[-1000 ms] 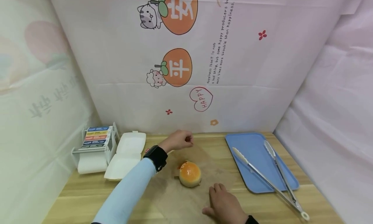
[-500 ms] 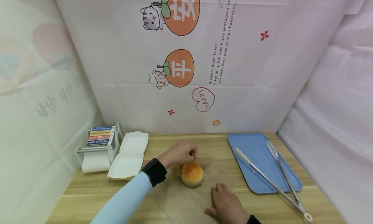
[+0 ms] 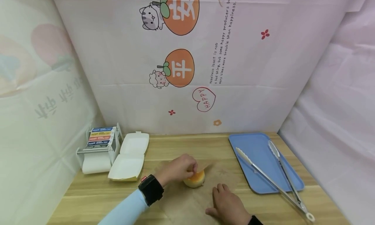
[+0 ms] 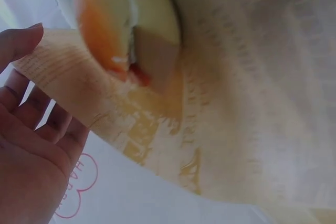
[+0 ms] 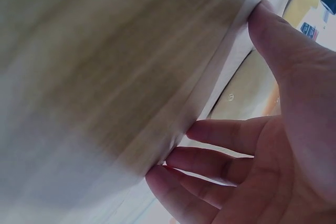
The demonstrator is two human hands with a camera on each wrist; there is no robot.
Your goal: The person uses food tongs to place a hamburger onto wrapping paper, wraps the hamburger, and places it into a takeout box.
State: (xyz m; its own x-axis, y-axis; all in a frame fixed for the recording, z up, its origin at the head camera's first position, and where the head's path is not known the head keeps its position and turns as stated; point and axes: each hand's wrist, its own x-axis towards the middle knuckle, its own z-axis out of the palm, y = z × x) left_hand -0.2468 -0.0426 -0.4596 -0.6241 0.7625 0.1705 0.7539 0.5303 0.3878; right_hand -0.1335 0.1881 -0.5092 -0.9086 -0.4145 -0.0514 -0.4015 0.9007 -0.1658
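Observation:
A round burger with a glossy golden bun sits on brown wrapping paper in the middle of the table. My left hand pinches the paper's far edge and holds it raised beside the burger, partly covering the bun in the head view. Seen from the left wrist, the thumb lies over the lifted printed paper, near the burger, whose slit shows some red filling. At the paper's near right side rests my right hand. Its fingers are spread, fingertips against the sheet in the right wrist view.
An unfolded white takeaway box stands left of the paper, beside a white dispenser with a roll. On the right, long metal tongs lie partly across a blue tray. White printed cloth walls enclose the table.
My left hand has come toward me from the far side, bringing the paper's far edge up and over toward the burger. The right hand stays in the same place.

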